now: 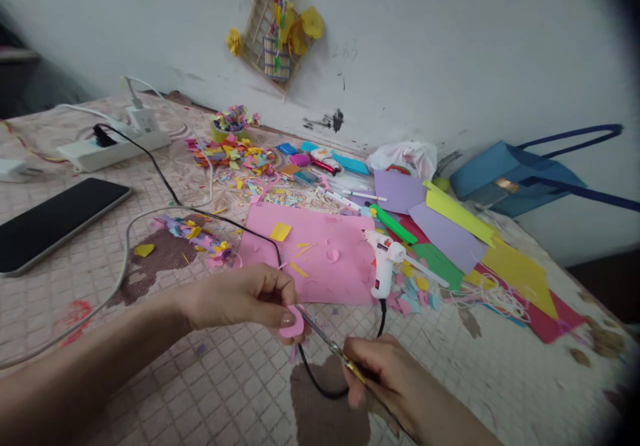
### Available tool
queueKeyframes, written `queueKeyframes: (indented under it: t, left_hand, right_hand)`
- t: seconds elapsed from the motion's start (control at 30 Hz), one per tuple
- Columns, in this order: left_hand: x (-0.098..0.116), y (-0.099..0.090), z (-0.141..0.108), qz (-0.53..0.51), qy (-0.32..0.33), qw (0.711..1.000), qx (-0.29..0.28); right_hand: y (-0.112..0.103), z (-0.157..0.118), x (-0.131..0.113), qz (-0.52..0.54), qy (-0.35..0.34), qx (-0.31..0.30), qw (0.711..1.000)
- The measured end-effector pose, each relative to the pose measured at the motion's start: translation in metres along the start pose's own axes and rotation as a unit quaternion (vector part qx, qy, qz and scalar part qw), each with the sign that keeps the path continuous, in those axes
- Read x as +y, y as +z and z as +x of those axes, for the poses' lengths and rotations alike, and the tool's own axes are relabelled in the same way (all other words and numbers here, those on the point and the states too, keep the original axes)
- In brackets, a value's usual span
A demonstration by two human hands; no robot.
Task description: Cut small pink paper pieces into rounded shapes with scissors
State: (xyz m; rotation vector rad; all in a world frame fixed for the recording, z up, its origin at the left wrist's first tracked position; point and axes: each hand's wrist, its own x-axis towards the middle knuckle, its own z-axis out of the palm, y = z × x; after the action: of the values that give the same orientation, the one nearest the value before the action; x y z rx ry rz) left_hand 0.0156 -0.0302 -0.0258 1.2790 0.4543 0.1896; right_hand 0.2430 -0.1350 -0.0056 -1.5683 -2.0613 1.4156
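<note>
Left grip [245,296] pinches one pink piece [293,327] at its fingertips; right grip [387,373] curls round one pair of scissors [334,347].

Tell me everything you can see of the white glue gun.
The glue gun looks like white plastic, with a reddish switch on its handle. It lies at the pink sheet's right edge, nozzle toward the picture's upper left, handle toward the bottom. A pale stick extends right from its rear, and a black cord leaves the handle's end. Neither the left hand nor the right hand touches it.
</note>
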Motion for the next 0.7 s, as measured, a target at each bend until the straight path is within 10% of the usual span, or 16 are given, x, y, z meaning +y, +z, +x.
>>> queueKeyframes:
  t: [0.7]
  left_hand:
    - [0.001, 0.003, -0.004, 0.072, -0.044, 0.996, -0.002]
  right_hand:
    - [-0.005, -0.004, 0.009, 0.014, -0.005, -0.063, 0.998]
